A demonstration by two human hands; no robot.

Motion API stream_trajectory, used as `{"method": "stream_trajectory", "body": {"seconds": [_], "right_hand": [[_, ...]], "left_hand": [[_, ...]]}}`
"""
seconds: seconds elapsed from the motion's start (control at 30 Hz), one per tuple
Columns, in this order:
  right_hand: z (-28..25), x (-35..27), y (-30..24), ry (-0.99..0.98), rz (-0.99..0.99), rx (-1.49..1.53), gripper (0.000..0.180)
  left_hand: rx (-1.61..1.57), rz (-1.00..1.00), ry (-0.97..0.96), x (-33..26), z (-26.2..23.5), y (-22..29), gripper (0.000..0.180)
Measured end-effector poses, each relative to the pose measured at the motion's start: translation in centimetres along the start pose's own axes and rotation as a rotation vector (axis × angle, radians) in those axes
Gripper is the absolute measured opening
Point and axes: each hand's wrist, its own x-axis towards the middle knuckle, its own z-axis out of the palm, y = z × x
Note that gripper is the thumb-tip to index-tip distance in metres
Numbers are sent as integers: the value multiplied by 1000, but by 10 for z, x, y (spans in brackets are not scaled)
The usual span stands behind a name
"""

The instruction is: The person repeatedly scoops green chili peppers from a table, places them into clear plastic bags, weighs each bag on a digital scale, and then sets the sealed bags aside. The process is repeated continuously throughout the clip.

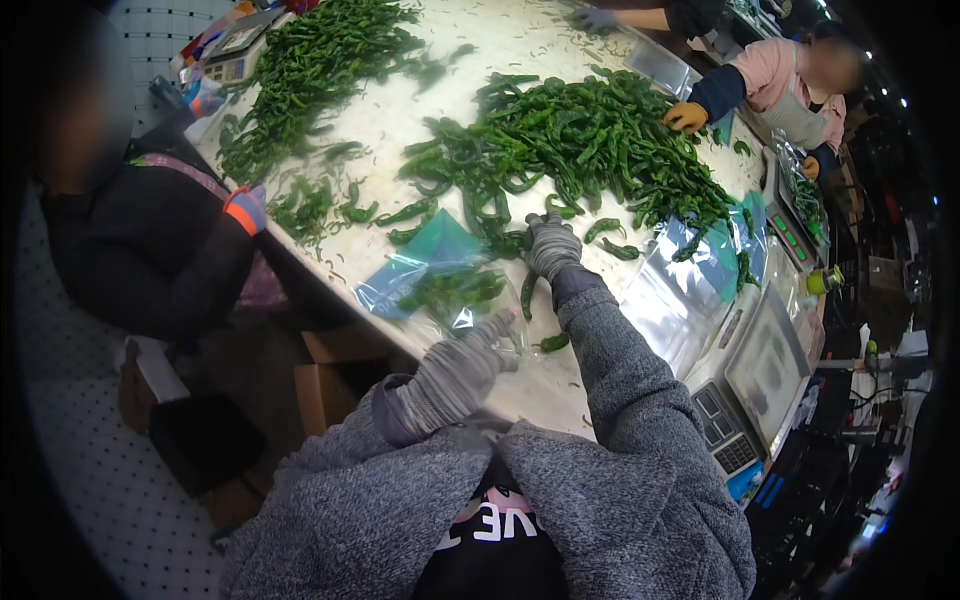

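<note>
Both my hands wear grey striped knit gloves. My left hand [455, 378] is at the near table edge, its fingers closed on the rim of a clear plastic bag [462, 318]. Green peppers [455, 290] show through the bag's film, blurred. Farther out and to the right, my right hand [553, 248] is down at the near edge of a large heap of long green peppers [590, 140]. Its fingers curl around a few peppers [508, 242], smeared by motion on its left side. A loose pepper [528, 295] lies just below that wrist.
A second pepper heap [320, 75] covers the table's far left. Clear and blue-green bags [690, 260] lie right of my arm, beside a scale [750, 380]. A co-worker's orange-gloved hand [685, 117] touches the heap; another person [150, 220] is at left. Cardboard boxes [340, 375] stand below the table.
</note>
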Motion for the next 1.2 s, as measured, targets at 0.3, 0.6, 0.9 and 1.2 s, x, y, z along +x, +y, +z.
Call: {"method": "stream_trajectory", "body": {"seconds": [0.3, 0.6, 0.9, 1.2], "right_hand": [[44, 38, 67, 224, -80, 556, 41], [-27, -87, 84, -222, -265, 1954, 39], [16, -199, 58, -368, -581, 1665, 45], [4, -208, 15, -445, -233, 1675, 65]], "left_hand": [[239, 25, -287, -12, 69, 13, 15], [137, -99, -282, 0, 80, 23, 48], [-429, 101, 204, 14, 68, -3, 76], [-326, -141, 263, 4, 50, 23, 70]]}}
